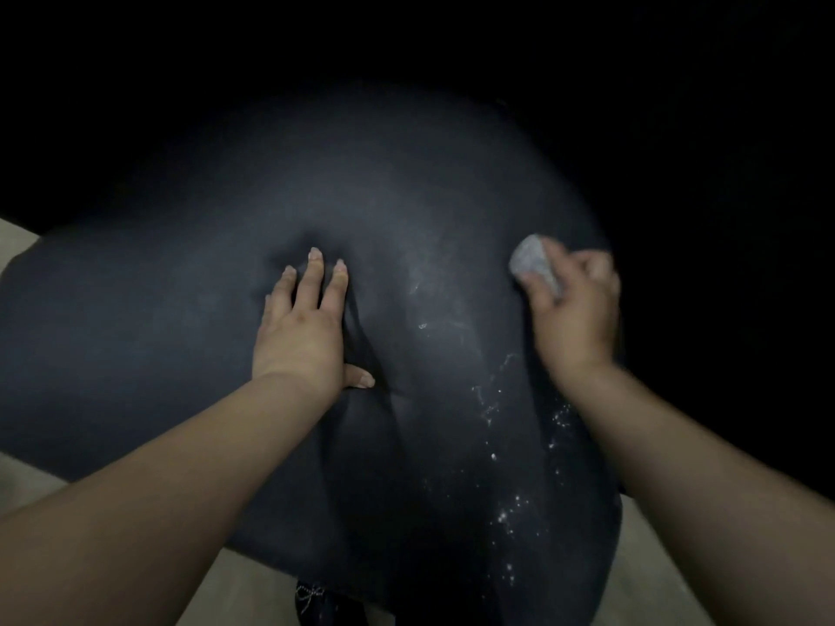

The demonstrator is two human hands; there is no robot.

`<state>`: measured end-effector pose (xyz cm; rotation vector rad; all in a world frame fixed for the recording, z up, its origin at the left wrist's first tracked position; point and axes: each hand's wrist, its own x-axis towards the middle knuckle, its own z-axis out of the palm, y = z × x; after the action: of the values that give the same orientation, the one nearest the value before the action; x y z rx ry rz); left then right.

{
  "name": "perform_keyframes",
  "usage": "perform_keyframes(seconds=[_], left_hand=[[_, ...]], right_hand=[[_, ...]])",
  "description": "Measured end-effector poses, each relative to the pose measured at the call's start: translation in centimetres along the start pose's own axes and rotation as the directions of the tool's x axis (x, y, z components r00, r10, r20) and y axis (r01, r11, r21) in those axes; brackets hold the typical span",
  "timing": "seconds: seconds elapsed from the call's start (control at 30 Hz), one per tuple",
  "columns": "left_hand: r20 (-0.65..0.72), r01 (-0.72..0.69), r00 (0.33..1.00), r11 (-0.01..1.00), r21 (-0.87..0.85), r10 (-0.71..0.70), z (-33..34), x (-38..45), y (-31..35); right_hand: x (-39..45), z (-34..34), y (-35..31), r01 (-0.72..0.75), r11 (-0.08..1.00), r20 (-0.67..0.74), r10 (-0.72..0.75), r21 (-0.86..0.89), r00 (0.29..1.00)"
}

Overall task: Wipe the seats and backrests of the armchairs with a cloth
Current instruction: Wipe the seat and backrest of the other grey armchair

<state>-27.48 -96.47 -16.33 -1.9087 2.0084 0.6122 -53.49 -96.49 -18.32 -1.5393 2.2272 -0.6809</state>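
Dark soft fabric armchair (180, 332): left hand (300, 327) flat, fingers straight, pressing its surface; right hand (576, 305) curled around grey wadded cloth (535, 263) at its right edge.

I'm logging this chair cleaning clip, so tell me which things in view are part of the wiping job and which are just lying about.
Part of the job:
- dark armchair, with white specks on its right side
- grey cloth, gripped by the right hand
- left hand, pressed flat on the cushion

Just there:
- pale floor
- dark laced shoe at the bottom edge
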Motion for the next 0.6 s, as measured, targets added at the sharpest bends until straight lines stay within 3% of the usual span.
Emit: perform_keyframes(seconds=[0.1,0.17,0.3,0.43,0.5,0.6], left_hand=[[-0.012,-0.009,1.000,1.000,0.002,0.009,-0.1,-0.2,-0.1],[-0.008,-0.013,1.000,1.000,0.004,0.013,-0.3,-0.3,-0.1],[-0.036,-0.026,0.999,1.000,-0.010,0.026,-0.3,-0.6,-0.3],[-0.046,-0.066,0.997,0.998,-0.019,0.065,-0.2,-1.0,-0.4],[-0.052,-0.103,0.993,0.995,-0.013,0.102,-0.2,-1.2,-0.4],[-0.083,-0.159,0.984,0.987,-0.020,0.157,-0.1,-2.2,-0.4]], right_hand=[[-5.4,0.4,-1.2,0.110,0.992,0.081,-0.114,0.057,0.990],[-5.0,-0.2,-1.1,0.127,0.991,0.062,-0.130,0.050,0.990],[0.3,-1.6,0.1,-0.018,0.999,-0.133,0.012,-0.040,0.991],[-1.5,-0.4,-0.3,-0.172,0.985,-0.096,0.174,0.025,0.980],[-5.8,0.6,-1.3,-0.113,0.991,-0.063,0.117,0.066,0.991],[-10.6,0.5,-2.0,0.079,0.992,0.048,-0.084,0.099,0.995]])
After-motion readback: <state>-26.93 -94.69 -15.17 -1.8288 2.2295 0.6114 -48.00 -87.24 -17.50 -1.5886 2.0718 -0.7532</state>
